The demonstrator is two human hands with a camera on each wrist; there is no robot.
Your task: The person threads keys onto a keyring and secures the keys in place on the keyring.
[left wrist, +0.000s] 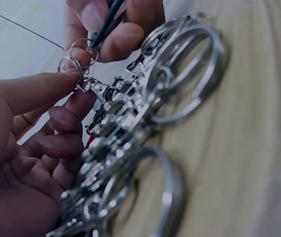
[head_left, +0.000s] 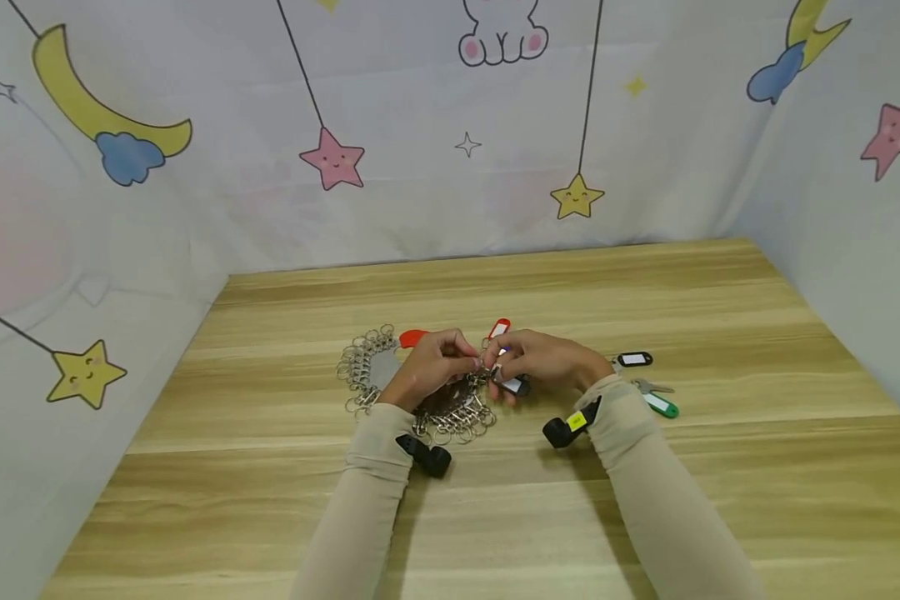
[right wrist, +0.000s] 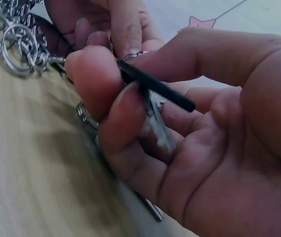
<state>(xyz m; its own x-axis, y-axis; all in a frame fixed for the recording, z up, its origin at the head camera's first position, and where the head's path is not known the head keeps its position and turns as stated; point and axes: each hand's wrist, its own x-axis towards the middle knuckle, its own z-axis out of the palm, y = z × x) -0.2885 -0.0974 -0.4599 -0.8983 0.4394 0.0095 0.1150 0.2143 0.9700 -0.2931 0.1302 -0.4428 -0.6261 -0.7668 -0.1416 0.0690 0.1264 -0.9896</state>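
My left hand (head_left: 437, 365) pinches a small split ring (left wrist: 67, 60) joined to a metal clasp (left wrist: 95, 89), as the left wrist view shows. That clasp belongs to a round key holder, its grey disc (head_left: 382, 368) fringed with clasps and large rings (head_left: 356, 375); the left hand partly covers it. Fingertip to fingertip with it, my right hand (head_left: 543, 358) pinches a dark key tag (right wrist: 165, 90). A silver key (right wrist: 159, 129) hangs between the right fingers, beside the tag. Another tag, dark with a white label (head_left: 513, 385), lies just below the right hand.
Behind the hands lies a red key tag (head_left: 499, 328); a flat red piece (head_left: 412, 338) is at the disc's back edge. Right of the right hand are a black tag (head_left: 634, 359), a green tag (head_left: 662, 406) and a key (head_left: 654, 387) on the wooden table (head_left: 757, 467). A printed cloth (head_left: 435, 208) stands behind.
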